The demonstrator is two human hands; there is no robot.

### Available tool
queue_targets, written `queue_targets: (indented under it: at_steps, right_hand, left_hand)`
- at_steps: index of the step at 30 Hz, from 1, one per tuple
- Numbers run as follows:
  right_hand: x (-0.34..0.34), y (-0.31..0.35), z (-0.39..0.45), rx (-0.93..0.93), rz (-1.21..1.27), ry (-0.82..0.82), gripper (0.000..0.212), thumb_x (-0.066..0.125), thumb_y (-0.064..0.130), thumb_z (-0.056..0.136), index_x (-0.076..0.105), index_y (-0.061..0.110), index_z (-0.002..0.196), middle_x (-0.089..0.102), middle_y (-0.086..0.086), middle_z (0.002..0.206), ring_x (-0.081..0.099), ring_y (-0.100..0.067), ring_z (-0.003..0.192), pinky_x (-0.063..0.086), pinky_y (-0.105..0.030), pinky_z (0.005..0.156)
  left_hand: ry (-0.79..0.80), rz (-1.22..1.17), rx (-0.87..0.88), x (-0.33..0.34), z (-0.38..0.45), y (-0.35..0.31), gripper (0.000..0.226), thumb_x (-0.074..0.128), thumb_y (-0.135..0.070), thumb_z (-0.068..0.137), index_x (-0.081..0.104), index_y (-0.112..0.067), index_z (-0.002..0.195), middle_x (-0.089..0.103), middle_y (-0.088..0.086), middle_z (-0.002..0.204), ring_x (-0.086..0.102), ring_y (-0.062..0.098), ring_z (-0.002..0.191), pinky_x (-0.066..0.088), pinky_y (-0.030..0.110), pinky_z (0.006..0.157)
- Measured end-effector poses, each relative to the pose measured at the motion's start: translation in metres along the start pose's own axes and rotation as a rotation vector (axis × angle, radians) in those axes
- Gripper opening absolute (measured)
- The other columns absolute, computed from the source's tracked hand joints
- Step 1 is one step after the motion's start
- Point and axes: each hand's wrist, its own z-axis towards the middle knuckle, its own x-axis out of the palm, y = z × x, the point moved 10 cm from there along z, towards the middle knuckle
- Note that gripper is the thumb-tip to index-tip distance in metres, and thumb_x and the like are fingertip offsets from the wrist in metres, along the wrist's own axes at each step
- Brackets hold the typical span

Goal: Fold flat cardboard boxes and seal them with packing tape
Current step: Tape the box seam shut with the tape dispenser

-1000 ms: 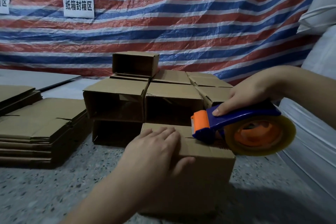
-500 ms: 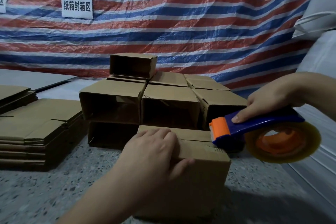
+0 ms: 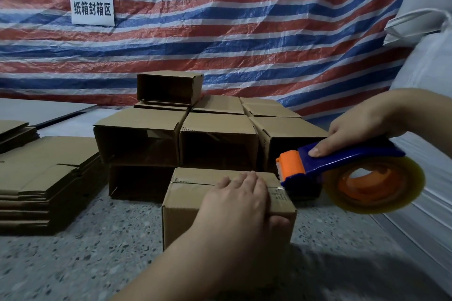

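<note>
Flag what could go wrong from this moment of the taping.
1. The tape dispenser sits at the box right edge; its toothed blade is near the left hand fingers and could nick them.
2. The left hand covers the seam, so the tape there may go unpressed and lift.

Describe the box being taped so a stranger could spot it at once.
Start at the striped tarp and drop to the stacked boxes in front of it. The box stands alone on the speckled floor, nearest the camera. Only it has a left hand pressing its closed top and a tape dispenser at its right edge.
</note>
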Motion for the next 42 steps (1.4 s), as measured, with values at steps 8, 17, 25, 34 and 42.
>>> queue_targets:
  at_steps: [8,17,25,34,42]
  right_hand:
    - [0.013,-0.021,0.003,0.046,-0.067,0.021,0.077,0.065,0.083,0.054,0.075,0.018,0.095,0.078,-0.002,0.085,0.073,-0.014,0.074,0.055,-0.026,0.072]
    - [0.021,-0.019,0.019,0.02,-0.053,0.014,0.078,0.063,0.083,0.057,0.073,0.018,0.099,0.077,0.001,0.081,0.073,-0.012,0.071,0.055,-0.022,0.068]
    - [0.011,-0.043,0.0,-0.005,-0.001,0.032,0.069,0.061,0.081,0.058,0.076,0.021,0.089,0.076,-0.001,0.081,0.07,-0.013,0.07,0.053,-0.024,0.071]
    - [0.059,-0.005,0.035,0.096,-0.54,-0.236,0.056,0.061,0.078,0.077,0.055,0.023,0.076,0.061,0.005,0.079,0.059,-0.012,0.07,0.049,-0.029,0.067]
    - [0.123,-0.042,0.069,0.082,-0.236,-0.761,0.056,0.045,0.082,0.083,0.052,0.027,0.078,0.059,0.007,0.078,0.061,-0.01,0.072,0.045,-0.026,0.057]
  left_hand:
    - [-0.077,-0.005,0.005,-0.01,-0.007,-0.004,0.079,0.027,-0.069,0.093,0.017,-0.019,0.154,0.019,0.004,0.162,0.016,0.02,0.149,0.013,0.041,0.123]
    - [-0.049,-0.028,0.061,-0.014,0.002,-0.026,0.073,0.031,-0.068,0.094,0.012,-0.03,0.153,0.012,-0.001,0.163,0.01,0.023,0.15,0.012,0.055,0.119]
    - [-0.028,0.007,0.064,-0.004,0.006,-0.02,0.073,0.027,-0.067,0.094,0.01,-0.029,0.154,0.008,-0.003,0.164,0.007,0.02,0.15,0.015,0.054,0.119]
    - [-0.052,0.0,0.063,-0.007,0.005,-0.02,0.069,0.027,-0.065,0.095,0.011,-0.032,0.153,0.009,-0.005,0.164,0.005,0.019,0.151,0.013,0.054,0.12]
    - [-0.051,-0.022,0.068,-0.007,0.006,-0.021,0.069,0.028,-0.064,0.096,0.011,-0.03,0.155,0.009,-0.004,0.164,0.005,0.02,0.151,0.011,0.055,0.12]
